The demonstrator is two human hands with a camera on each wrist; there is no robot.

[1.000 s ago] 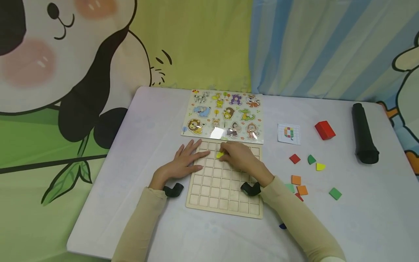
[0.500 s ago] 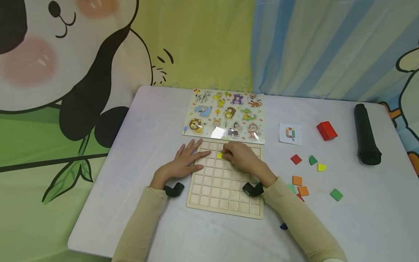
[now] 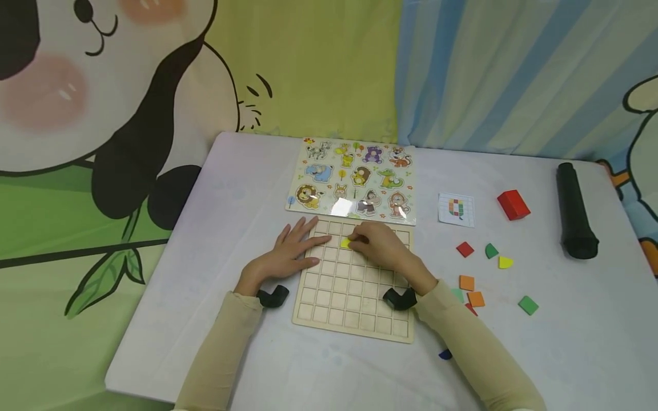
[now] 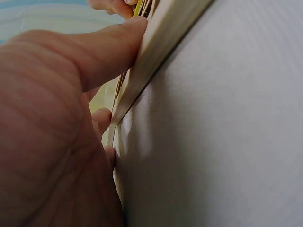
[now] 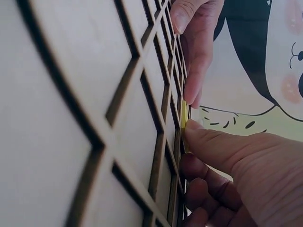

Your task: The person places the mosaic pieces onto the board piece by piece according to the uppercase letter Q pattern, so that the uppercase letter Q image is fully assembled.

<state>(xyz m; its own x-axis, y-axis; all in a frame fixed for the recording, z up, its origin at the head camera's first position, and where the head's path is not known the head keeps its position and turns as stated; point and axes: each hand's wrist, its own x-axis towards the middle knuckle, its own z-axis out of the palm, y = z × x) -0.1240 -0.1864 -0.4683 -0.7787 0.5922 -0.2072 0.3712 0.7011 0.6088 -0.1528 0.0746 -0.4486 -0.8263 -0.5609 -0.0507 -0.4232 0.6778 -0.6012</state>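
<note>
A pale wooden grid board lies on the white table. My left hand rests with spread, fairly straight fingers on its upper left edge; in the left wrist view the thumb touches the board's side. My right hand holds a yellow tile between thumb and curled fingers, at a cell near the board's top. In the right wrist view the yellow tile sits at the grid, the right thumb against it. The fingers partly cover the tile, so its full shape is hidden.
An animal puzzle board touches the grid board's far edge. To the right lie a pattern card, a red block, a black cylinder and loose tiles, among them a green square and a dark blue piece.
Both hands keep nearly the same places. The right hand stays at the yellow tile with only a slight shift, and the head view moves a little.
</note>
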